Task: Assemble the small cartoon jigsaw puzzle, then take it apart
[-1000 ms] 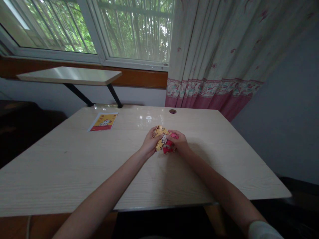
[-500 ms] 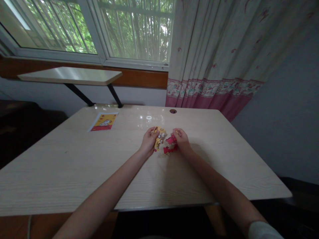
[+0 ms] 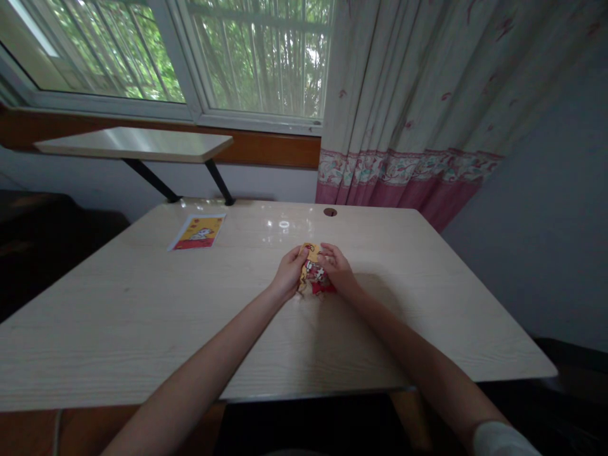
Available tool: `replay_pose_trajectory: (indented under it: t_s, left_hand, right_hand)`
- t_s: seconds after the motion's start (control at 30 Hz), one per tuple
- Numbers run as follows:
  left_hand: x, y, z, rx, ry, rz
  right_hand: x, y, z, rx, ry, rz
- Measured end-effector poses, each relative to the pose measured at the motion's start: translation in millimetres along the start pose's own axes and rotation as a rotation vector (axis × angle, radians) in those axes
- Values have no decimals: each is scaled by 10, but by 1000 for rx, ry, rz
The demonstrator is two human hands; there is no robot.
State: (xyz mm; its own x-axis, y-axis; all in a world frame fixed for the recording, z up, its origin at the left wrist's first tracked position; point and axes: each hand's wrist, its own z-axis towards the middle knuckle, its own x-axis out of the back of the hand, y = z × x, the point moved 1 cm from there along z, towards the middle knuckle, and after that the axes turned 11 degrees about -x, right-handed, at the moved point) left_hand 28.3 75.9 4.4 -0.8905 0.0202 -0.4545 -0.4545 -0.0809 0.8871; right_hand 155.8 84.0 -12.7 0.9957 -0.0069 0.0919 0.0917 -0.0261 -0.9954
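Jigsaw puzzle sections in yellow, white and red (image 3: 314, 269) are bunched between my two hands over the middle of the table. My left hand (image 3: 288, 272) is closed on the yellow section, thumb on its front face. From the other side, my right hand (image 3: 338, 269) has its fingers curled around the jigsaw pieces; its palm hides part of the red section. A red section (image 3: 323, 288) shows low down, close to the right palm. How far the sections interlock is too small to make out.
On the pale wooden table (image 3: 228, 329), a yellow and red picture sheet (image 3: 198, 233) lies at the back left. A raised shelf (image 3: 137, 144) on black legs stands behind it. A round cable hole (image 3: 330, 212) sits near the back edge, before the curtain (image 3: 394, 168).
My hands have come closer together, mostly by the right hand moving left. The red and yellow sections, apart before, now meet or overlap. The picture sheet has stayed put.
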Motion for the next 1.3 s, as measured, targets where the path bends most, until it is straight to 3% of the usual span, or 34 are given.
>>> replay_pose_trajectory:
  t_s: [0.23,0.47,0.7,0.93,1.3]
  left_hand:
    - [21,-19,7,-45,-31,120]
    - [66,-24,32,-51,19,135]
    - [11,11,-5,-42,-82,170]
    - [10,18,-1,-76,-39,145]
    - [1,41,-17,-102,-118,216]
  right_hand:
    - [30,-63,-44,52,16,-190]
    - [58,-99,-52,40,59,-183]
    - [42,-79,-40,47,12,-206]
    - [26,-94,-55,66,-64,-147]
    - [52,-67,-47,15,-32,-166]
